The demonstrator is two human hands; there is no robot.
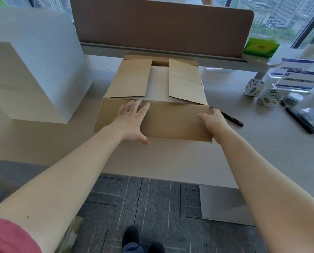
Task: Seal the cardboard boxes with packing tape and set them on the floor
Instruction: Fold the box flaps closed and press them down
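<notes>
So the cardboard box is sitting on the desk, pushed back near the brown divider panel, and it's nowhere near sealed. The two side flaps are folded in with a gap between them, and the near flap is hanging out toward the person. Left hand is spread flat on that flap, fingers splayed, not gripping anything. Right hand is curled around the flap's right edge, pinching it.

What could go sideways, I think: if the near flap gets folded over while the side flaps are uneven, the seam won't meet cleanly and the tape will wrinkle or bridge a gap. Pressing down with one flat palm could also cave the flaps inward, since I can't tell what's underneath them.

Around it: a black marker lies just beside the right hand, easy to knock. Tape rolls sit further right, well apart from the box, so that's a reach. A big white box crowds the left side. Grey carpet floor below looks free for setting down.
</notes>
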